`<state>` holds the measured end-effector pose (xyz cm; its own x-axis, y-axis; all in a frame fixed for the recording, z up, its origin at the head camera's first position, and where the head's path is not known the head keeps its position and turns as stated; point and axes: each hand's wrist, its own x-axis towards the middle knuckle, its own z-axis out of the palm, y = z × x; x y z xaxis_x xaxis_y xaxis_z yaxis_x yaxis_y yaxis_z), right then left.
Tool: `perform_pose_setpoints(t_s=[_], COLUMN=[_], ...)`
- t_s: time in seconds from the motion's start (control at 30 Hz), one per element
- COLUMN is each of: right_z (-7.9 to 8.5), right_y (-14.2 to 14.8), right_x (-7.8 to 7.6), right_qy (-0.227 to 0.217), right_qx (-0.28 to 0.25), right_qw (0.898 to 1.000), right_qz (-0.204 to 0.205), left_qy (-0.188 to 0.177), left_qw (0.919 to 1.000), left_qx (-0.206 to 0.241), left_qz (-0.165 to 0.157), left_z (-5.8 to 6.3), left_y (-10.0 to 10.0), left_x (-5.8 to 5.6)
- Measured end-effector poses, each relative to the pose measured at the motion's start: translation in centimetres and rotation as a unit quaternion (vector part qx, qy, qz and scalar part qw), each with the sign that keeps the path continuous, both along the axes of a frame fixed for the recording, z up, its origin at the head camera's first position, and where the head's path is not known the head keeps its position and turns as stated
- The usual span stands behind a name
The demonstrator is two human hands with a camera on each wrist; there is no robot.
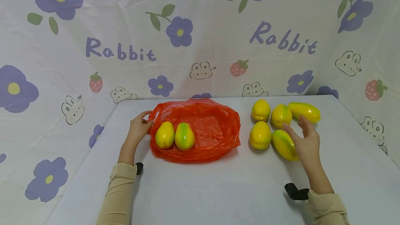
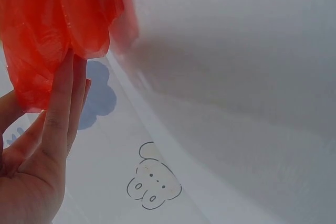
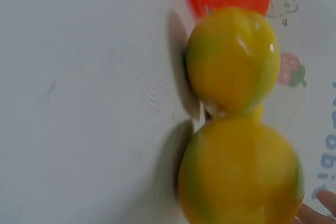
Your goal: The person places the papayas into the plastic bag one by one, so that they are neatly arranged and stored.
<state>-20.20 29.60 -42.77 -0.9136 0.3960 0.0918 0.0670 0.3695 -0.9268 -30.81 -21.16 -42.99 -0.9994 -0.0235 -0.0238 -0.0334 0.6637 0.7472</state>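
A red plastic bag [image 1: 215, 127] lies spread with its mouth facing up, and two yellow-green, papaya-like fruits [image 1: 165, 135] sit in its left part. My left hand [image 1: 139, 127] pinches the bag's left edge between thumb and fingers; the left wrist view shows the fingers [image 2: 56, 103] against the red film [image 2: 37, 30]. Over at the right, my right hand [image 1: 307, 145] hovers with thumb and fingers spread, holding nothing. Nearest to it is a tilted yellow-green fruit [image 1: 285, 145]. In the right wrist view, a fruit [image 3: 241, 174] fills the lower part, with only fingertips [image 3: 328, 200] showing.
Other similar fruits cluster right of the bag: one at the front left [image 1: 260, 135], one behind it [image 1: 261, 110], another in the middle [image 1: 281, 115] and a long one [image 1: 304, 112] at the back. The white table [image 1: 212, 190] ends at a patterned curtain [image 1: 200, 44].
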Motion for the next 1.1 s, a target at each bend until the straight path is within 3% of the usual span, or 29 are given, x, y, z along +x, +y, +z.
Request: perform_pose_setpoints(t_s=[0.2, 0.67, 1.1], right_z=[-0.7, -2.8, -3.5], right_y=[1.7, 2.3, 1.9], right_x=[0.7, 1.3, 1.1], right_qy=[-0.034, -0.071, -0.112], right_qx=[-0.003, -0.030, -0.042], right_qw=[0.999, 0.996, 0.993], right_qz=[-0.027, -0.035, -0.008], left_qy=[-0.001, -0.004, 0.000], left_qw=[1.0000, 1.0000, 0.9999], left_qx=[-0.005, -0.007, -0.012], left_qz=[-0.001, 0.001, 0.002], left_z=[-0.1, -0.2, -0.2], left_y=[0.0, 0.0, 0.2], left_x=[0.0, 0.2, 0.0])
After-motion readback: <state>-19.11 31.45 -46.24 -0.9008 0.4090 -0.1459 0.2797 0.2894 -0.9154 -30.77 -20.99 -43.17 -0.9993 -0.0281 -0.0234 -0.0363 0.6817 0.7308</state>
